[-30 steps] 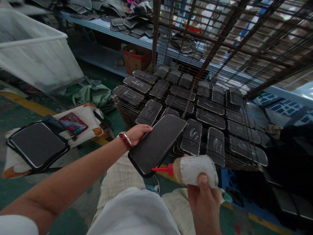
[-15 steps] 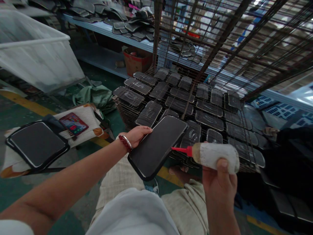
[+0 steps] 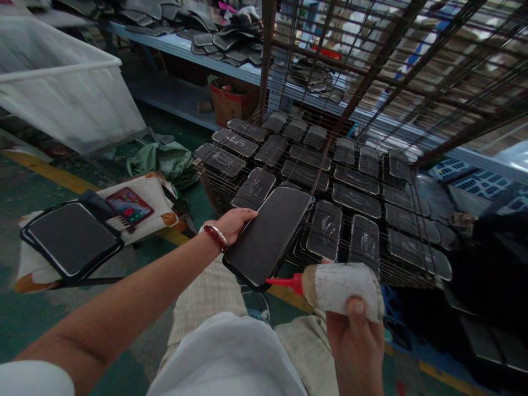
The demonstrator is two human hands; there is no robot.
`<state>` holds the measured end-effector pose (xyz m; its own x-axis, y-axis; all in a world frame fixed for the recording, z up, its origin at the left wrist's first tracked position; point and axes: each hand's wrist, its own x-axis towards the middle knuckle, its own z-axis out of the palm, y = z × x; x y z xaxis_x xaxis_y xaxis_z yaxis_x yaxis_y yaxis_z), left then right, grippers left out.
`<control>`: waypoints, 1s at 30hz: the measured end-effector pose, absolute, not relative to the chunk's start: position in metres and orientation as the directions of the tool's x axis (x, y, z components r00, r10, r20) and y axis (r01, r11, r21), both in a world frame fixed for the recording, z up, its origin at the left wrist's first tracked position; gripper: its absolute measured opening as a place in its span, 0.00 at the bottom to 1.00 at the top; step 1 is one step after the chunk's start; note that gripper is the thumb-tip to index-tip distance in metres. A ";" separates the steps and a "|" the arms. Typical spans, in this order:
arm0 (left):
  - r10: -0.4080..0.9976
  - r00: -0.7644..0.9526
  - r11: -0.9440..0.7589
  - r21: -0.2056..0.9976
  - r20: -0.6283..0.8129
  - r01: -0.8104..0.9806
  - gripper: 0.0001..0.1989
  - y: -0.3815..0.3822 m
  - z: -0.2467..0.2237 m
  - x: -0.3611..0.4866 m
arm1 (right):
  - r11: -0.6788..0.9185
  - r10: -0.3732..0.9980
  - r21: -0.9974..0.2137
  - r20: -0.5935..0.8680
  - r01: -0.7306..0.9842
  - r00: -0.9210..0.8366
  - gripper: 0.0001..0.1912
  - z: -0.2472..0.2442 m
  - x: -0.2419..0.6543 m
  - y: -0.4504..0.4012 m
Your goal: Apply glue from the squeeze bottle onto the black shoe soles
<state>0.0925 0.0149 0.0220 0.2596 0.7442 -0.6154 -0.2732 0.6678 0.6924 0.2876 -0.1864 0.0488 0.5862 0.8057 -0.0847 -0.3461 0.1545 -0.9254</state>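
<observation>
The black panel (image 3: pixel 268 236) you hold tilted over your lap shows no glue lines yet, unlike the streaked panels on the wire rack (image 3: pixel 330 181) just beyond it. Your left hand (image 3: pixel 233 223) grips its far edge, fingers curled underneath. Your right hand (image 3: pixel 355 335) is wrapped around the glue bottle (image 3: pixel 336 286), red nozzle at the panel's near corner.

Black rounded panel (image 3: pixel 268 236) — flat, tilted, held at its edge; red-nozzled glue bottle (image 3: pixel 338 286) — nozzle at panel's near end.
</observation>
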 end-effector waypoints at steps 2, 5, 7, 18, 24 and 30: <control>0.745 0.252 0.667 0.689 -0.617 -0.284 0.04 0.015 0.024 0.093 | 0.161 0.792 -0.923 -0.090 -0.348 0.604 0.29 0.047 0.289 -0.187; 0.723 0.235 0.688 0.649 -0.649 -0.324 0.07 0.013 0.026 0.095 | 0.184 0.717 -0.931 -0.092 -0.315 0.691 0.30 0.047 0.295 -0.182; 0.715 0.207 0.689 0.623 -0.668 -0.369 0.08 0.010 0.026 0.098 | 0.202 0.666 -0.941 -0.072 -0.271 0.743 0.29 0.048 0.300 -0.177; 0.787 0.031 0.523 0.640 -0.616 -0.563 0.02 -0.017 0.009 0.113 | 0.239 0.565 -0.944 -0.056 -0.228 0.823 0.23 0.046 0.305 -0.171; 0.812 -0.032 0.437 0.643 -0.583 -0.628 0.10 -0.022 0.007 0.122 | 0.257 0.480 -0.946 -0.054 -0.199 0.876 0.24 0.045 0.308 -0.169; 0.797 -0.056 0.451 0.654 -0.601 -0.607 0.09 -0.025 0.008 0.127 | 0.161 0.528 -0.975 -0.046 -0.153 0.848 0.24 0.038 0.299 -0.175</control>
